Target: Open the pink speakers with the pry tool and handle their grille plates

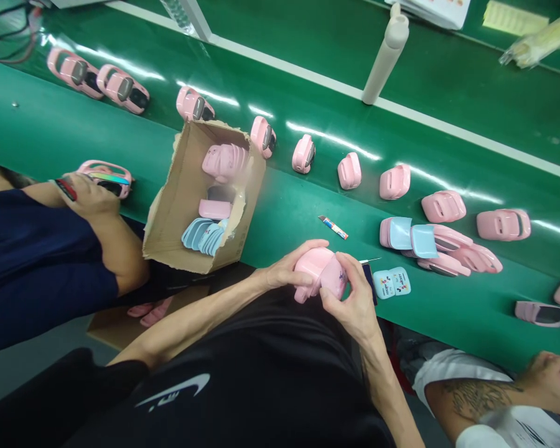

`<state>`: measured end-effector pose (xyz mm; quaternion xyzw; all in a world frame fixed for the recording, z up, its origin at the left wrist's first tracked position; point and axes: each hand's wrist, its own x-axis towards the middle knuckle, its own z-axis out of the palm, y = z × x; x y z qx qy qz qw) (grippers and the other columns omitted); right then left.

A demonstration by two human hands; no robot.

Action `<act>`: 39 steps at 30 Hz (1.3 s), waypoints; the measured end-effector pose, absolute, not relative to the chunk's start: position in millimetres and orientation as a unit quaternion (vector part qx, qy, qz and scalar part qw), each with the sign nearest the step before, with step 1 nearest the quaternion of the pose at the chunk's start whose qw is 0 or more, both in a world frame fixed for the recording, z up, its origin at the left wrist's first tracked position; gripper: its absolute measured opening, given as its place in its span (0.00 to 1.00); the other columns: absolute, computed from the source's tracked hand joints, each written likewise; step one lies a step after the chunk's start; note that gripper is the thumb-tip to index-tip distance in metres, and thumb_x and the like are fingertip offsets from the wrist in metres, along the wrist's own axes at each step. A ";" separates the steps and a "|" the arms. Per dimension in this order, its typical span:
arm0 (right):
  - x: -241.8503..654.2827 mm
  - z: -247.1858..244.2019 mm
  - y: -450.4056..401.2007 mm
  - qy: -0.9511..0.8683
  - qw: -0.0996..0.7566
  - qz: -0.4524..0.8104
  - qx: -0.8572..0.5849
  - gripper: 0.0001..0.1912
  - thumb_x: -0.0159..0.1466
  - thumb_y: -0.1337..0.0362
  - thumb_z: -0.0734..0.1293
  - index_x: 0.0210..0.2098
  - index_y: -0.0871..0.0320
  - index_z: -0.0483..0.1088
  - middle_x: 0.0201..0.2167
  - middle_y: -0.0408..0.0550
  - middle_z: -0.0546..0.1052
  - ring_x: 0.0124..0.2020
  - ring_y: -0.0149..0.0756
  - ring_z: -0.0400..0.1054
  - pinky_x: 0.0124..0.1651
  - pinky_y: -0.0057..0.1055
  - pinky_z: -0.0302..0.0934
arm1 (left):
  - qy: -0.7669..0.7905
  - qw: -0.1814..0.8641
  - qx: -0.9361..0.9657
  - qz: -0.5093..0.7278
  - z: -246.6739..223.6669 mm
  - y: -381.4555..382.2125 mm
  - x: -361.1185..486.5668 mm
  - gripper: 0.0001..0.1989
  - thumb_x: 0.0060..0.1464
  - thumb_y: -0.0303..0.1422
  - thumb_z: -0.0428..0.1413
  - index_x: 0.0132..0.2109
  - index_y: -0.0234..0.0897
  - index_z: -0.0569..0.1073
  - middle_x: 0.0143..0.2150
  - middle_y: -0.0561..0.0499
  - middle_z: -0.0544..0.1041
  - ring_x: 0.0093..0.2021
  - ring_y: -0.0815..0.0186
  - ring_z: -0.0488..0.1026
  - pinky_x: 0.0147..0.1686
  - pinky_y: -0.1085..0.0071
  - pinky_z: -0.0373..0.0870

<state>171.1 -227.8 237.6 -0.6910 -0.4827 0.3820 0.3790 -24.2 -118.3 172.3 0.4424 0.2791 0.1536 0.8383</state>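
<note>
A glossy pink plastic housing [313, 266] is held over the near edge of the green bench. My left hand [284, 270] is closed round its left side. On the right side, my right hand [354, 298] grips a matte pink panel [334, 277] with small dark printed figures, thumb and fingers pressing it against the housing. Whether the panel is seated cannot be made out. Just right of my right hand lie two light blue printed panels [392, 283] and a dark flat object [369, 284], partly hidden. A slim blue, white and red stick [333, 227] lies beyond my hands.
A torn cardboard box [168, 211] at left holds pink and blue panels. Pink housings [394, 182] line the far strip. More housings [448, 249] are piled at right with blue panels. A pale bottle [386, 56] stands behind. Co-workers sit either side; one's hand [91, 196] holds a housing.
</note>
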 end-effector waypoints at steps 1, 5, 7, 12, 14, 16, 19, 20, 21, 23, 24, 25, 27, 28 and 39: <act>170.6 238.1 -227.6 -0.487 0.376 0.381 -0.691 0.37 0.57 0.63 0.74 0.66 0.51 0.70 0.66 0.57 0.72 0.68 0.57 0.68 0.74 0.59 0.63 | 0.281 0.843 0.433 0.152 173.6 -118.4 -23.1 0.54 0.47 0.51 0.72 0.76 0.43 0.63 0.65 0.40 0.75 0.60 0.45 0.77 0.56 0.54 0.75; 168.6 238.2 -227.4 -0.495 0.370 0.378 -0.689 0.38 0.56 0.64 0.73 0.67 0.50 0.70 0.67 0.56 0.71 0.69 0.57 0.67 0.74 0.60 0.62 | 0.291 0.854 0.406 0.147 177.1 -120.5 -18.5 0.50 0.50 0.52 0.71 0.75 0.42 0.64 0.64 0.40 0.77 0.58 0.47 0.78 0.54 0.58 0.76; 169.3 237.5 -227.3 -0.498 0.366 0.379 -0.688 0.38 0.56 0.64 0.73 0.66 0.50 0.70 0.66 0.56 0.72 0.68 0.57 0.67 0.74 0.60 0.62 | 0.300 0.857 0.393 0.149 177.9 -123.0 -16.9 0.50 0.50 0.52 0.71 0.74 0.42 0.64 0.63 0.40 0.77 0.57 0.48 0.78 0.52 0.59 0.76; 173.5 234.5 -227.5 -0.505 0.351 0.391 -0.685 0.38 0.56 0.63 0.73 0.66 0.52 0.71 0.67 0.57 0.73 0.69 0.58 0.67 0.74 0.61 0.62 | 0.338 0.842 0.396 0.143 183.8 -123.9 -19.9 0.50 0.50 0.52 0.70 0.75 0.41 0.64 0.64 0.40 0.77 0.59 0.47 0.78 0.54 0.58 0.76; 173.0 233.2 -227.5 -0.502 0.348 0.396 -0.686 0.38 0.56 0.63 0.73 0.67 0.52 0.71 0.67 0.57 0.73 0.69 0.58 0.68 0.74 0.61 0.62 | 0.352 0.834 0.410 0.115 188.5 -117.7 -23.6 0.48 0.51 0.50 0.70 0.75 0.42 0.66 0.65 0.41 0.77 0.63 0.45 0.76 0.58 0.57 0.74; 170.1 232.2 -226.9 -0.501 0.344 0.400 -0.686 0.38 0.56 0.62 0.74 0.67 0.51 0.71 0.67 0.57 0.73 0.69 0.58 0.68 0.74 0.61 0.62 | 0.359 0.828 0.421 0.087 193.6 -108.6 -26.6 0.45 0.51 0.47 0.71 0.73 0.42 0.69 0.66 0.42 0.76 0.66 0.45 0.73 0.61 0.57 0.72; 162.8 232.0 -224.6 -0.508 0.338 0.396 -0.686 0.40 0.56 0.62 0.75 0.68 0.51 0.70 0.67 0.57 0.72 0.69 0.59 0.67 0.74 0.61 0.63 | 0.367 0.831 0.414 0.058 201.3 -95.8 -26.4 0.36 0.53 0.46 0.72 0.65 0.40 0.74 0.60 0.43 0.79 0.61 0.49 0.76 0.54 0.61 0.74; 160.2 232.2 -223.8 -0.512 0.336 0.391 -0.687 0.41 0.55 0.61 0.76 0.68 0.51 0.70 0.68 0.57 0.71 0.69 0.60 0.67 0.74 0.62 0.63 | 0.376 0.829 0.411 0.049 204.0 -93.2 -25.0 0.34 0.53 0.47 0.72 0.62 0.39 0.75 0.57 0.44 0.79 0.57 0.51 0.78 0.49 0.63 0.75; 157.9 232.5 -223.0 -0.515 0.333 0.386 -0.689 0.42 0.55 0.61 0.76 0.69 0.50 0.69 0.68 0.57 0.71 0.69 0.60 0.66 0.74 0.62 0.62 | 0.389 0.825 0.408 0.041 206.8 -91.6 -23.0 0.33 0.52 0.47 0.73 0.60 0.39 0.75 0.54 0.45 0.80 0.54 0.53 0.79 0.45 0.66 0.76; 154.3 233.5 -221.8 -0.522 0.329 0.377 -0.691 0.44 0.54 0.61 0.77 0.70 0.49 0.68 0.69 0.57 0.70 0.70 0.62 0.66 0.74 0.64 0.62 | 0.422 0.812 0.403 0.029 212.3 -91.0 -18.2 0.34 0.50 0.48 0.74 0.58 0.38 0.75 0.51 0.46 0.80 0.48 0.57 0.80 0.38 0.69 0.75; 153.1 234.0 -221.4 -0.525 0.328 0.374 -0.690 0.45 0.54 0.61 0.77 0.70 0.49 0.68 0.69 0.57 0.70 0.70 0.63 0.66 0.74 0.64 0.62 | 0.435 0.809 0.394 0.026 215.0 -91.6 -15.7 0.34 0.49 0.49 0.75 0.56 0.38 0.76 0.50 0.46 0.80 0.46 0.58 0.80 0.36 0.70 0.75; 152.3 234.4 -220.9 -0.529 0.326 0.372 -0.689 0.45 0.54 0.61 0.78 0.71 0.49 0.67 0.69 0.57 0.70 0.70 0.63 0.66 0.74 0.65 0.62 | 0.444 0.811 0.380 0.022 217.3 -92.4 -13.3 0.33 0.49 0.50 0.75 0.55 0.37 0.76 0.48 0.46 0.80 0.44 0.59 0.80 0.35 0.71 0.75; 151.4 235.3 -219.9 -0.534 0.322 0.370 -0.689 0.46 0.54 0.60 0.78 0.71 0.51 0.66 0.68 0.59 0.71 0.69 0.64 0.66 0.73 0.66 0.63 | 0.455 0.820 0.346 0.014 220.6 -93.6 -9.7 0.33 0.48 0.50 0.75 0.53 0.36 0.75 0.45 0.45 0.81 0.41 0.59 0.80 0.32 0.70 0.75; 150.9 235.7 -219.4 -0.535 0.318 0.371 -0.690 0.47 0.54 0.60 0.78 0.71 0.52 0.66 0.68 0.59 0.71 0.69 0.64 0.66 0.72 0.66 0.63 | 0.462 0.823 0.331 0.011 221.4 -93.9 -8.6 0.33 0.47 0.49 0.76 0.52 0.36 0.75 0.44 0.46 0.81 0.40 0.59 0.81 0.32 0.70 0.75; 144.8 242.2 -221.7 -0.539 0.318 0.356 -0.694 0.46 0.56 0.58 0.77 0.72 0.54 0.63 0.70 0.61 0.68 0.71 0.64 0.64 0.73 0.65 0.62 | 0.444 0.843 0.304 0.012 218.2 -94.4 -14.6 0.37 0.46 0.49 0.77 0.56 0.40 0.71 0.47 0.47 0.80 0.38 0.59 0.82 0.31 0.68 0.77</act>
